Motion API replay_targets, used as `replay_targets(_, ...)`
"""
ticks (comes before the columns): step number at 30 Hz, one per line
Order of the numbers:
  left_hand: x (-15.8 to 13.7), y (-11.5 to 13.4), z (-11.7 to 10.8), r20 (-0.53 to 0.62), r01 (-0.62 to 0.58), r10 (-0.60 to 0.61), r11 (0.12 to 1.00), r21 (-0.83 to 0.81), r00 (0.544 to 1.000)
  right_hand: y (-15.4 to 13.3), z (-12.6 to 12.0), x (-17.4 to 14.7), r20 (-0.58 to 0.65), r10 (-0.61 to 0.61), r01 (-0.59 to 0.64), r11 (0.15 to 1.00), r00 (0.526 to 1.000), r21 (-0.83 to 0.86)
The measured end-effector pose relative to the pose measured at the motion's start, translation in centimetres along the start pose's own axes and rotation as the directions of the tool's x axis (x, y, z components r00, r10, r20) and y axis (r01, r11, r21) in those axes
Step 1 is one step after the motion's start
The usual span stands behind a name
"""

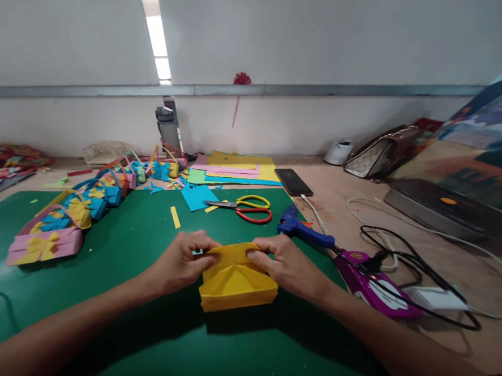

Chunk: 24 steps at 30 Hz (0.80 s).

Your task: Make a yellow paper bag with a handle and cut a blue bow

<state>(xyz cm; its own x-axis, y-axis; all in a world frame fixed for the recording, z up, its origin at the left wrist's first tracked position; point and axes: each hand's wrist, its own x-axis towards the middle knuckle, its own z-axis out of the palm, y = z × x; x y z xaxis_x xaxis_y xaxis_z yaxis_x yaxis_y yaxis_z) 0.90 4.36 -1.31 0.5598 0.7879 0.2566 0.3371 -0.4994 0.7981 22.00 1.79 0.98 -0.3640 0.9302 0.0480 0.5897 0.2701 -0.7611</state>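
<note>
Yellow paper box (239, 300), over the green mat (126, 241) (lifted or resting, I couldn't tell); far flap (233, 251) pinched by left hand (186, 259) and right hand (284, 262); judged light, crushable, best gripped at folded edges.

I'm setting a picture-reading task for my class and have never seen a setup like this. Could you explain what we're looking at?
No machine here: it's one picture from a camera worn on a person's head, facing forward and down. Their bare left hand and right hand grip the upper part of a folded yellow paper over a green mat. Beyond the hands lie scissors and coloured sheets; paper baskets stand to the left, and a blue glue gun lies to the right.
</note>
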Motion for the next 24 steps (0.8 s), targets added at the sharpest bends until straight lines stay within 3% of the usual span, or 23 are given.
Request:
replay_targets(4,0.2,0.3,-0.1,0.05,0.159,-0.159,0.987,0.011,0.986,-0.4,0.2,-0.4,-0.056,-0.156,0.151,0.985,0.986,-0.08)
replay_targets(6,0.5,0.1,-0.3,0.158,0.23,-0.23,0.973,0.019,0.96,-0.4,0.3,-0.3,-0.057,-0.171,0.16,0.974,0.984,-0.159)
replay_targets(9,1.1,-0.5,-0.3,0.294,0.265,-0.274,0.962,0.069,0.916,0.1,0.5,0.3,0.036,-0.137,0.141,0.953,0.99,-0.269)
replay_targets(13,1.8,-1.5,0.3,0.3,0.232,-0.292,0.947,0.222,0.908,0.9,1.1,1.3,0.16,-0.052,0.111,0.916,0.986,-0.387)
replay_targets(18,2.0,-2.7,0.6,0.309,0.176,-0.273,0.935,0.308,0.911,1.7,1.7,2.0,0.194,-0.003,0.083,0.911,0.981,-0.404)
replay_targets(20,2.2,-2.9,0.3,0.36,0.103,-0.227,0.937,0.333,0.905,2.1,1.7,2.1,0.214,-0.012,0.102,0.904,0.977,-0.415)
replay_targets(24,2.5,-3.4,-0.6,0.479,-0.133,-0.013,0.954,0.269,0.878,2.8,1.6,2.1,0.249,-0.094,0.193,0.89,0.964,-0.412)
